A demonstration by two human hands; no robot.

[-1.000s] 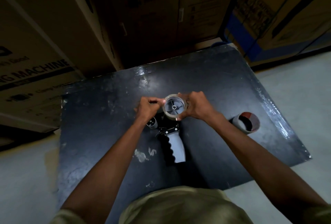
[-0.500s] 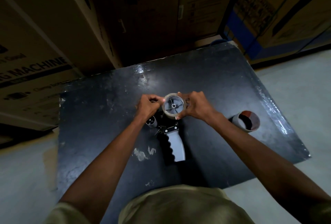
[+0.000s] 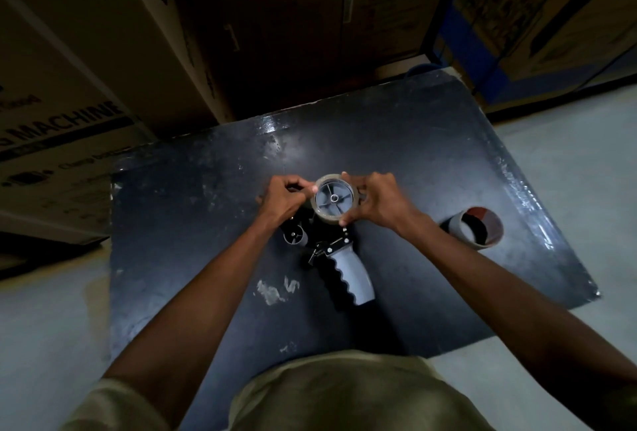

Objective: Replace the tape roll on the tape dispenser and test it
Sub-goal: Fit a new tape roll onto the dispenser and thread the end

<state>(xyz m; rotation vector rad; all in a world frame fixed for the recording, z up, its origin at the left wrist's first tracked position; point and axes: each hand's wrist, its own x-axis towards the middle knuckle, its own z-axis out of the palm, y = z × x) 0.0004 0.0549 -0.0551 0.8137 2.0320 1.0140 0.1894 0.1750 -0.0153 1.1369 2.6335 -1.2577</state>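
A tape dispenser (image 3: 350,270) with a grey wavy handle lies on the black board (image 3: 448,172). A clear tape roll (image 3: 333,201) sits on its grey spoked hub at the dispenser's far end. My right hand (image 3: 377,201) grips the roll's right rim with fingers and thumb. My left hand (image 3: 284,198) is closed at the roll's left edge, fingertips pinched against it; what they pinch is too small to tell. A spent cardboard tape core (image 3: 477,232) lies on the board to the right, apart from both hands.
Large cardboard boxes (image 3: 69,93) stand behind and left of the board. More boxes and a blue frame (image 3: 479,48) stand at the back right. Pale floor (image 3: 568,141) surrounds the board. My knee in khaki cloth (image 3: 344,392) fills the bottom centre.
Hardly anything differs: both hands stay on the roll at the dispenser's hub, with only small finger shifts. The core has not moved.
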